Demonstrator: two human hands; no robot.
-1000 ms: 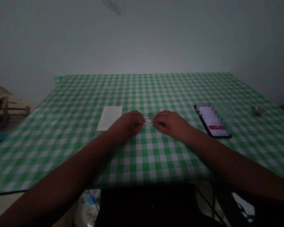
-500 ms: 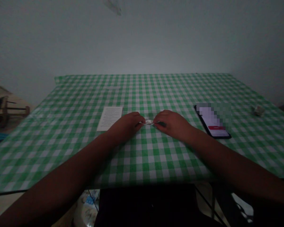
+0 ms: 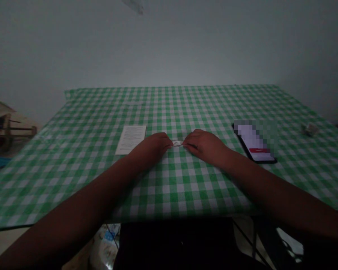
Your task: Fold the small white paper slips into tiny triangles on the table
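Both hands rest on a table with a green and white checked cloth (image 3: 169, 108). My left hand (image 3: 153, 145) and my right hand (image 3: 204, 144) meet at the middle, fingers curled and pinched. Between their fingertips shows a small white piece (image 3: 177, 143), perhaps folded paper, held from both sides just above the cloth. Most of it is hidden by the fingers. The light is dim.
A white printed slip of paper (image 3: 130, 139) lies just left of my left hand. A phone with a lit screen (image 3: 256, 144) lies to the right of my right hand. A small pale object (image 3: 310, 129) sits near the right edge. A wall stands behind the table.
The hands have hardly moved; the fingertips closed in slightly on the small white piece, which looks shorter now. The view tilted a little.
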